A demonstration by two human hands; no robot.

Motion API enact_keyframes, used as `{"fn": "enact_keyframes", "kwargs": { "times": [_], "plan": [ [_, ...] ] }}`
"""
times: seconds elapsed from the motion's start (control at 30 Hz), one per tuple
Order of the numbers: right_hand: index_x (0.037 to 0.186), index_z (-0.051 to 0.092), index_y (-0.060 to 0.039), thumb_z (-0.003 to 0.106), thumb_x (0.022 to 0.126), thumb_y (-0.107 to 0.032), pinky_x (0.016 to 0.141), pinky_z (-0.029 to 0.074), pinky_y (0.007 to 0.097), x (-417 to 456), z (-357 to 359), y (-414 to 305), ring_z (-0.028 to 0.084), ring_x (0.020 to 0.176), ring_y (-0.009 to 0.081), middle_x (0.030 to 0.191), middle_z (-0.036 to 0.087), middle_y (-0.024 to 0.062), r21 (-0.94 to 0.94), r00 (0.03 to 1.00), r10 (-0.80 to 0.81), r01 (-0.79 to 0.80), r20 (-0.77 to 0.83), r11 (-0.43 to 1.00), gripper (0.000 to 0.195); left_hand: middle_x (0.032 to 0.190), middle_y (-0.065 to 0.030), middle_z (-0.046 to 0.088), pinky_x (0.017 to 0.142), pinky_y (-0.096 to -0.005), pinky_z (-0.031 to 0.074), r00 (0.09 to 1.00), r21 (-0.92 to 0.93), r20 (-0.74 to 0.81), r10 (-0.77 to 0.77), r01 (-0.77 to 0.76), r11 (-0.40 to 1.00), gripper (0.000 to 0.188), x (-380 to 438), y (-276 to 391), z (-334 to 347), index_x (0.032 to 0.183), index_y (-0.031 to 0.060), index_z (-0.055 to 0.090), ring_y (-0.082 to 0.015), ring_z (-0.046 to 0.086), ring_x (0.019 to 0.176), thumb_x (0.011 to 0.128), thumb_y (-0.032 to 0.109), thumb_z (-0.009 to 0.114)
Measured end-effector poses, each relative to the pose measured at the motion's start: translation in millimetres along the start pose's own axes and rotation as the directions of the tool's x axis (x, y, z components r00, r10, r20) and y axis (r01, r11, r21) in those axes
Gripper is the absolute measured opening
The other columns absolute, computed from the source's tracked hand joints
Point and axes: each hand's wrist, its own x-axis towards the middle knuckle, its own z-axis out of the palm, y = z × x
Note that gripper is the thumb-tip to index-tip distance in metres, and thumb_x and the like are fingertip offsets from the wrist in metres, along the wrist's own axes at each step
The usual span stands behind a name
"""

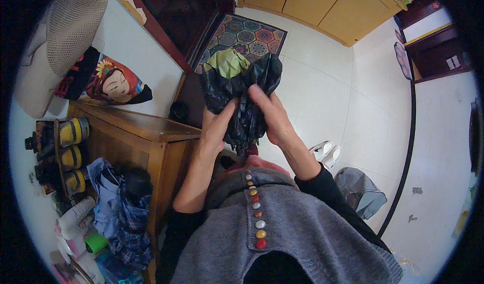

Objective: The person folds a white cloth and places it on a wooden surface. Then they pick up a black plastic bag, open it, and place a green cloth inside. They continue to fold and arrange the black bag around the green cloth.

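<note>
A partly folded umbrella with black fabric is between my hands, in front of my chest. A light green patch of its fabric shows at the far left of the bundle. My left hand presses on its left side, with the thumb on the black cloth. From the right, my right hand holds the other side, the thumb lying over the folds. Rib tips and a dark shaft end gather at the near side, toward my body. The fingers under the cloth are hidden.
A wooden cabinet stands close at left, with clothes hanging beside it. A patterned mat lies by the dark door. White shoes and a grey bag-like item are on the floor at right. Light wood cabinets stand ahead.
</note>
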Motion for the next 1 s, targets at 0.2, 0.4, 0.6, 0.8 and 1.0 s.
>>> {"fn": "enact_keyframes", "kwargs": {
  "times": [0.2,0.4,0.6,0.8,1.0],
  "plan": [
    [0.129,0.049,-0.0021,0.074,0.084,-0.024,0.086,0.052,0.0358,0.2,-2.3,9.3,0.061,0.1,0.0191,0.113,0.062,0.0095,-0.038,0.997,-0.015,0.018,0.07,0.999,0.055,0.123,-0.0055,0.059,0.095,-0.0349,0.046,0.994,0.14,0.1,0.031,-0.045,0.989,0.048,-8.0,13.5,7.7,0.132,0.0049,0.05,-0.0187,0.056,0.112,0.091,0.023,0.065],
    [0.119,0.059,-0.0057,0.067,0.087,-0.024,0.08,0.056,0.0383,10.8,-27.6,23.5,0.067,0.09,0.0228,0.108,0.067,0.0087,0.307,0.984,0.151,-0.173,0.095,0.936,0.038,0.133,-0.0213,0.049,0.106,-0.039,0.034,0.966,0.408,0.24,0.093,-0.187,0.894,0.07,-3.2,41.9,7.6,0.14,0.0004,0.042,-0.0316,0.046,0.125,0.09,0.045,0.062],
    [0.118,0.061,-0.0063,0.066,0.087,-0.027,0.088,0.053,0.0451,27.0,-61.0,44.4,0.066,0.098,0.0266,0.112,0.068,0.0103,0.479,0.954,0.259,-0.301,0.152,0.825,0.038,0.134,-0.0241,0.048,0.107,-0.0438,0.032,0.899,0.818,0.104,0.425,-0.32,0.477,0.083,4.8,44.9,17.1,0.143,0.003,0.038,-0.0374,0.043,0.127,0.081,0.048,0.07],
    [0.117,0.061,0.001,0.065,0.088,-0.024,0.094,0.052,0.0418,20.5,-59.8,43.4,0.066,0.1,0.0263,0.112,0.067,0.015,0.449,0.927,0.32,-0.375,0.196,0.811,0.038,0.132,-0.0235,0.05,0.103,-0.0438,0.036,0.757,0.763,0.324,0.567,-0.563,0.316,0.085,16.3,60.1,25.6,0.14,0.0021,0.041,-0.0367,0.047,0.12,0.074,0.042,0.078],
    [0.119,0.059,-0.0037,0.07,0.086,-0.023,0.085,0.056,0.043,14.3,-67.4,48.8,0.068,0.094,0.0255,0.11,0.068,0.0126,0.412,0.882,0.361,-0.463,0.303,0.785,0.04,0.085,-0.0054,0.069,0.075,-0.027,0.049,0.871,0.676,0.413,0.267,-0.489,0.551,0.025,31.0,82.8,28.0,0.095,-0.0021,0.067,-0.0111,0.061,0.081,0.078,0.014,0.075]
  ]
}}
